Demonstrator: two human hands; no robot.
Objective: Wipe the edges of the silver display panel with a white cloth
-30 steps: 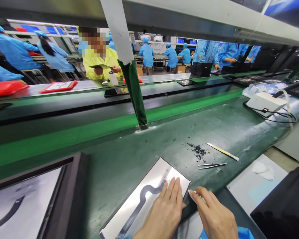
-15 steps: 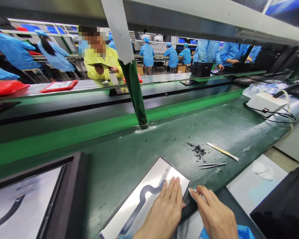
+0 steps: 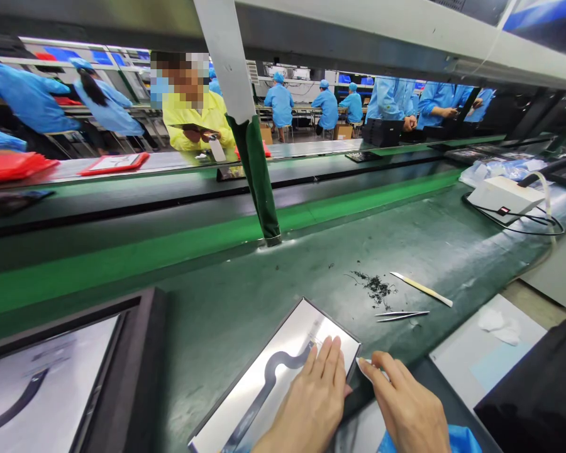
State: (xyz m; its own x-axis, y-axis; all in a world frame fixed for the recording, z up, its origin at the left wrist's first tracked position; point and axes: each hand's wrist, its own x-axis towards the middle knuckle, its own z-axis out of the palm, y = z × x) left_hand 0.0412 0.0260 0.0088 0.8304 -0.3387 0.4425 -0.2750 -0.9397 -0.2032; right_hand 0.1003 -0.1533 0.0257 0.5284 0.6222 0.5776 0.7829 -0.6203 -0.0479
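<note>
My left hand [image 3: 311, 396] lies flat, fingers stretched out, on the silvery back of a display panel [image 3: 306, 321]. A dark, curved flex cable [image 3: 270, 377] runs along that panel. My right hand [image 3: 405, 402] is closed at the panel's right corner, pinching a small white piece [image 3: 365, 366]; most of it is hidden by the fingers, so its kind is unclear. Beyond the hands lie metal tweezers [image 3: 402, 315], a pale slim stick-like tool [image 3: 422, 289] and a little heap of black scraps [image 3: 377, 287].
A black foam tray [image 3: 144, 352] at the left holds another silvery panel [image 3: 70, 371]. A green-wrapped post [image 3: 259, 189] rises from the bench. At the right are a white device with cables [image 3: 504, 196] and a white board [image 3: 488, 365] bearing crumpled white cloth. Co-workers sit or stand beyond the conveyor [image 3: 183, 195].
My hands and the panel have hardly moved. On the conveyor, the dark items at the left and near the post have shifted right. A co-worker at the back right has drawn their hands together.
</note>
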